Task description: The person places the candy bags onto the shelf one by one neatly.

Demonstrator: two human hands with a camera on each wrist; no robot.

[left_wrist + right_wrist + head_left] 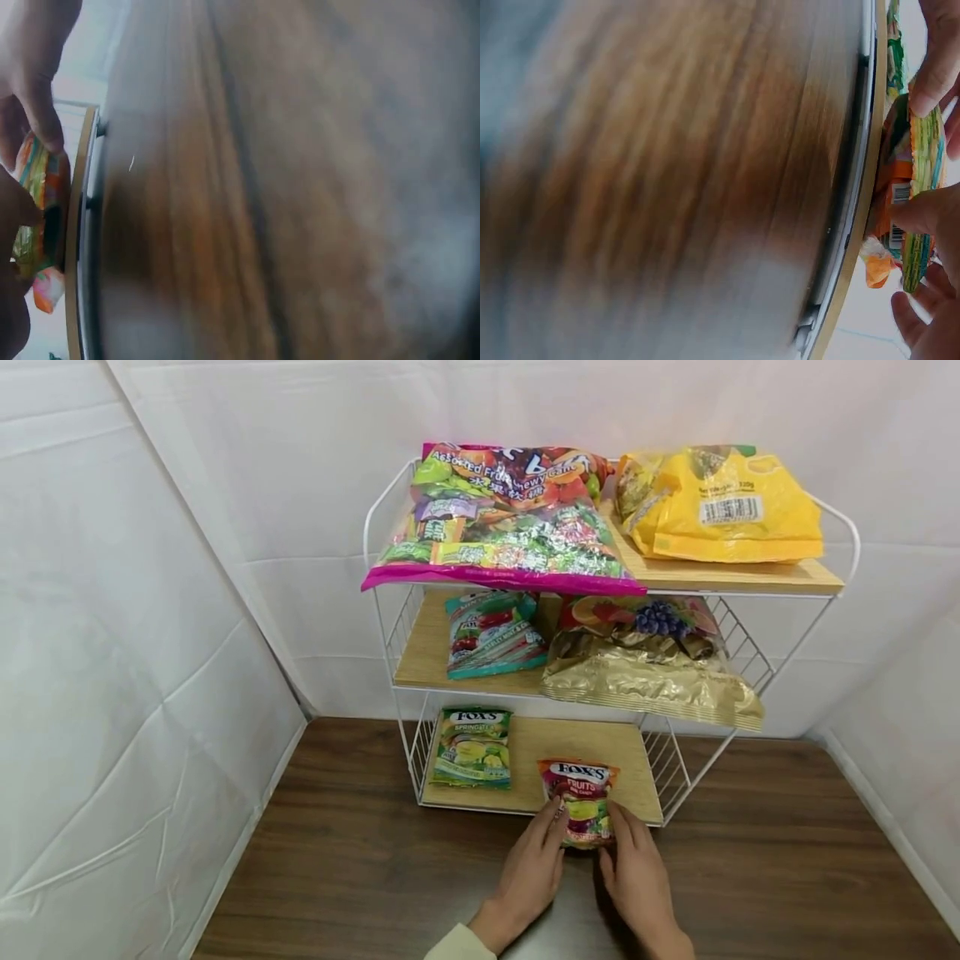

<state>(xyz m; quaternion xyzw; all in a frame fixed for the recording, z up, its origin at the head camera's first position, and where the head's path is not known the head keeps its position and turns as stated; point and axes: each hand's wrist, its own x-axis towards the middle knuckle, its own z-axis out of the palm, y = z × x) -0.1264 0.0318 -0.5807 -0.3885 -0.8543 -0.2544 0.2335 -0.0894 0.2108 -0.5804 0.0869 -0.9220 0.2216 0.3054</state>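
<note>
A small red bag of Fox's fruits candy [582,806] sits at the front edge of the rack's bottom shelf, label toward the head camera. My left hand [529,867] grips its left side and my right hand [636,878] grips its right side. In the right wrist view, the candy bag [924,165] shows its crimped edge and a barcode, with thumbs on the underside and fingers over the top. The left wrist view catches the candy bag [41,202] at the frame's left side, close over the shelf edge, partly hidden by both hands.
A green Fox's bag [472,750] lies left on the bottom shelf [528,777]. Above, the middle shelf holds a teal bag [495,635] and a gold bag [652,668] overhanging the front. A large assorted candy bag [510,527] and a yellow bag [723,510] lie on top.
</note>
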